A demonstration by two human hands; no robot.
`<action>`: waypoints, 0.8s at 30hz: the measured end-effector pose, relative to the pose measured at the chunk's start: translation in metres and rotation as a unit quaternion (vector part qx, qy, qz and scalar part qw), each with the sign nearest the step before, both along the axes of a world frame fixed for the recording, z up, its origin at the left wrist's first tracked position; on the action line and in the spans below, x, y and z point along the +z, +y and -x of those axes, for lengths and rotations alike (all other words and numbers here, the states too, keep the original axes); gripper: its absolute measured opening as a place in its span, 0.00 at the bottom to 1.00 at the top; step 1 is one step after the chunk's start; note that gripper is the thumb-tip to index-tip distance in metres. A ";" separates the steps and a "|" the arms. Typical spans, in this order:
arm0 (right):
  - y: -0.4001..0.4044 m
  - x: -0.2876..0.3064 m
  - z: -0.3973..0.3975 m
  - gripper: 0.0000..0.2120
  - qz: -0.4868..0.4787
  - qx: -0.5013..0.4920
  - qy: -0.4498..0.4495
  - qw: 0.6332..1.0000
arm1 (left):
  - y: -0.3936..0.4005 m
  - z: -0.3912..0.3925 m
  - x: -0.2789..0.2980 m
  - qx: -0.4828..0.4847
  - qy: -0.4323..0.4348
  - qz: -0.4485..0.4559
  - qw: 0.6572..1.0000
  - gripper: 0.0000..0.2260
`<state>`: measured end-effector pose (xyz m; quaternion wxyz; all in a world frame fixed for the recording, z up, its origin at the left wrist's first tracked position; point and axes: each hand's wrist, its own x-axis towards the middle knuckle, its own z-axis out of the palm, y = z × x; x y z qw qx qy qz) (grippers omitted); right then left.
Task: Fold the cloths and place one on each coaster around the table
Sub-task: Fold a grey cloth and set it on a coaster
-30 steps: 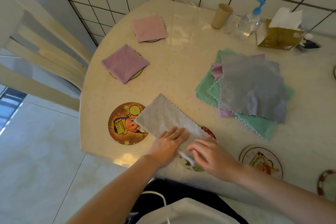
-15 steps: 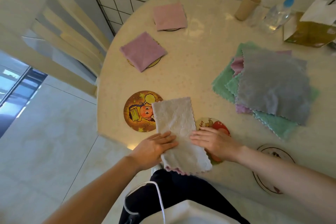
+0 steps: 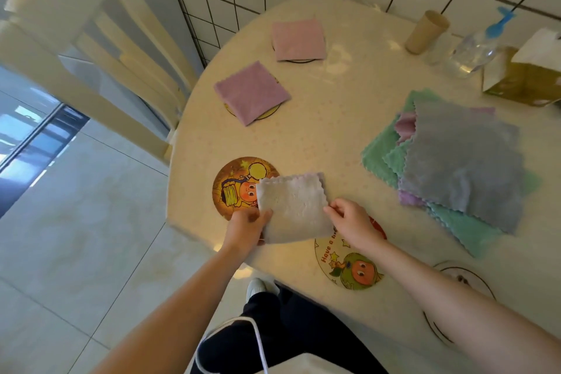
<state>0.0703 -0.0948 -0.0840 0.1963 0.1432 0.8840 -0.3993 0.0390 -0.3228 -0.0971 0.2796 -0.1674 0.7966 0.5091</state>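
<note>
A folded white cloth (image 3: 293,206) lies near the table's front edge, partly over an orange cartoon coaster (image 3: 235,184). My left hand (image 3: 247,226) grips its left edge, and my right hand (image 3: 349,218) pinches its right edge. Under my right wrist lies a cream coaster with a green character (image 3: 349,264). Two folded cloths sit on coasters further back: a purple one (image 3: 252,92) and a pink one (image 3: 299,39). A pile of unfolded cloths (image 3: 455,161), grey on top of green and purple, lies to the right.
A paper cup (image 3: 426,32), a spray bottle (image 3: 476,48) and a tissue box (image 3: 528,76) stand at the back by the tiled wall. A cream chair (image 3: 100,48) is at the table's left. Another coaster (image 3: 461,276) shows by my right forearm.
The long white cloth has been folded in half into a small square. Both hands went from lying flat on it to holding its left and right edges.
</note>
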 end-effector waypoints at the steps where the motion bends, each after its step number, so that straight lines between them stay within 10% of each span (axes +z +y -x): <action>1: -0.003 -0.001 0.004 0.10 -0.016 -0.008 -0.002 1.000 | 0.002 0.002 -0.001 -0.006 0.003 0.018 1.000 0.17; 17: -0.011 -0.013 0.021 0.15 -0.099 -0.065 -0.087 0.989 | 0.015 0.006 -0.006 -0.026 0.105 0.191 0.976 0.12; 24: -0.022 -0.008 0.032 0.15 -0.236 0.019 -0.052 0.970 | 0.009 -0.005 -0.020 -0.290 0.355 0.315 0.831 0.20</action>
